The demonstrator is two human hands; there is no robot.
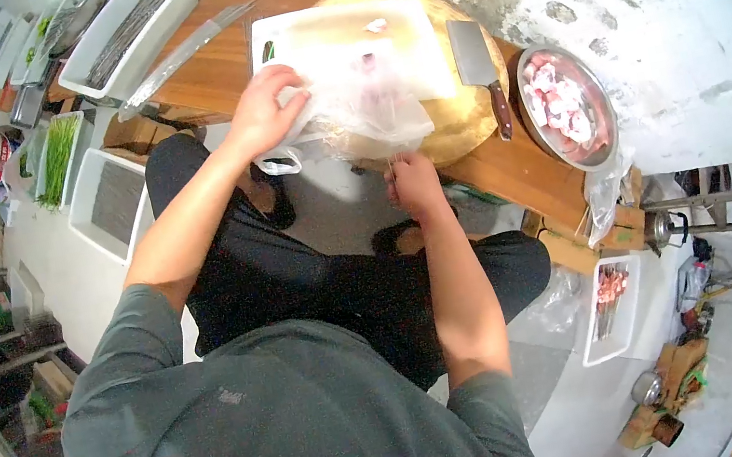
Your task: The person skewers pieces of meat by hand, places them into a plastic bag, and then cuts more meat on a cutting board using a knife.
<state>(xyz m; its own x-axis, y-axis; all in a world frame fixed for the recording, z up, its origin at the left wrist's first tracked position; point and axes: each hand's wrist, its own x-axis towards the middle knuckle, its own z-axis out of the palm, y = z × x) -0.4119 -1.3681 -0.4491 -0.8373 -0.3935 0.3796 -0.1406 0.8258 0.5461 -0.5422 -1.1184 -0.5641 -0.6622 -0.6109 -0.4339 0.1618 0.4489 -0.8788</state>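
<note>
The right hand (pixel 414 186) is nearest, its forearm reaching straight forward over the dark trousers (pixel 314 267), the wrist bent slightly and the fingers curled in just below the near edge of a clear plastic bag (pixel 367 125); whether they pinch anything is too small to tell. Farther on, the left hand (pixel 267 114) comes in slantwise from the left, palm down, thumb apart from the bent fingers, at the bag's left side; I cannot tell if it grips. The bag lies crumpled over the near part of a white board (pixel 405 31), its long axis running left to right, a loop pointing left and toward the person. The board rests on a round wooden block (pixel 466 128), and a cleaver (pixel 472 53) lies right of it, handle toward the person
</note>
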